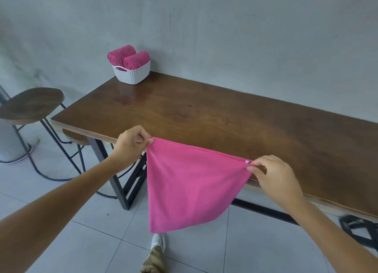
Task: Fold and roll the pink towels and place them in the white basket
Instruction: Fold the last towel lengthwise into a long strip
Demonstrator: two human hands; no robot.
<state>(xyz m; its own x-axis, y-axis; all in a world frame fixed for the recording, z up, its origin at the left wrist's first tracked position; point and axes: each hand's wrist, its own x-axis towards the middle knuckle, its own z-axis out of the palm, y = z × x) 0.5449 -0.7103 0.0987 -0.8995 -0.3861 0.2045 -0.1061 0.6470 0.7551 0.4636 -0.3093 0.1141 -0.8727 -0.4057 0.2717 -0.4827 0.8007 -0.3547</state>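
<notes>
Head view, forward and down. I see the person's left hand (133,143) raised just in front of the near edge of the long dark brown wooden worktop (204,113), its thumb and curled fingers pinching one upper corner of a pink cloth towel (190,186). The right hand (274,174), lower and further right, pinches the opposite upper corner in the same way, just beside a small white round snap button (246,161) on the towel's top hem. Between the two hands the top edge is pulled taut and slopes down toward the right. The rest of the towel hangs free below the worktop's edge, tapering to a lower corner above the pale grey tiled floor (81,242). I cannot tell whether the towel is a single layer or doubled. At the far left corner of the worktop, close to the grey concrete-look wall (245,37), stands a white perforated plastic basket (133,74) with a handle slot in its near end. Two rolled pink towels (136,60) lie side by side in it, spiral ends toward me, both rising above the rim. Left of the worktop I note a round dark wooden stool (30,102) on a black metal frame, and a second seat of the same kind (75,137) tucked under the worktop's left end. Below the hanging towel, a white shoe (158,242) and an olive trouser leg (153,258) show against the floor.
</notes>
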